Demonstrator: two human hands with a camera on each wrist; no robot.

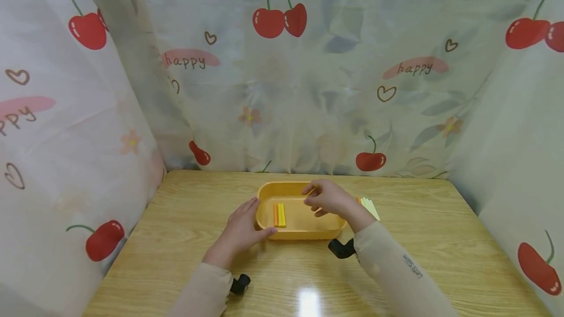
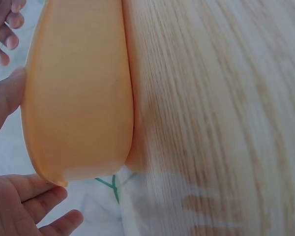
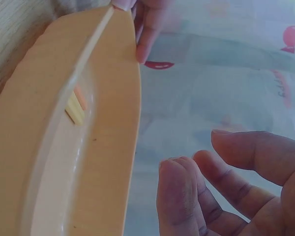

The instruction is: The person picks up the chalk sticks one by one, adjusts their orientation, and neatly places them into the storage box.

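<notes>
A shallow orange-yellow plastic tray [image 1: 304, 234] stands on the table. My left hand [image 1: 240, 231] holds its left end, thumb at the front rim and fingers along the left side; in the left wrist view the fingertips [image 2: 54, 199] are at the tray's corner. Inside, at the left, several short orange and yellow sticks [image 1: 279, 215] lie side by side. My right hand [image 1: 328, 198] hovers over the tray's right part, fingers loosely bent. Between its thumb and fingertips [image 3: 174, 182] nothing shows in the right wrist view.
Just right of the tray, partly behind the right wrist, lie several pale yellow sticks [image 1: 370, 208] with an orange one beside them. The wooden table [image 1: 189, 253] is enclosed at the back and sides by cherry-print curtains [image 1: 282, 111].
</notes>
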